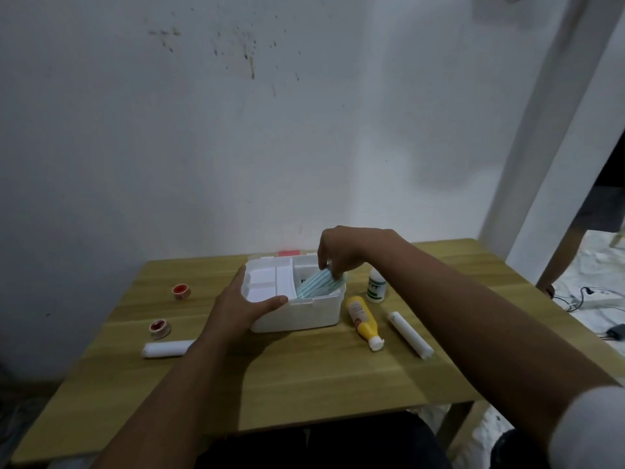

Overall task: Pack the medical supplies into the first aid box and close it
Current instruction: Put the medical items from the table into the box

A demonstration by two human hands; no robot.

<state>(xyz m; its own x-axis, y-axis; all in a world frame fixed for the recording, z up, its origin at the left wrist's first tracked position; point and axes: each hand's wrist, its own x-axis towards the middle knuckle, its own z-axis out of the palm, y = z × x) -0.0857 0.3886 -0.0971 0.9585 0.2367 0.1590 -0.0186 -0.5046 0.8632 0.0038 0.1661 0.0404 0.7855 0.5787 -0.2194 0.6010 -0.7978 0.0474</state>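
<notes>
The white first aid box [304, 314] stands open in the middle of the wooden table [304, 377], with a white inner tray on its left half. My left hand [241, 304] grips the box's front left corner. My right hand [341, 253] reaches over the right half and pinches a stack of light blue face masks [316, 284], which sticks partly into the box. Beside the box on the right lie a yellow bottle [363, 321], a white and green bottle [376, 286] standing upright, and a white bandage roll [410, 334].
Left of the box lie two red tape rolls [181, 291] [159, 328] and another white bandage roll [165, 348]. A white wall rises right behind the table. A power strip with cables [598, 302] lies on the floor at the right.
</notes>
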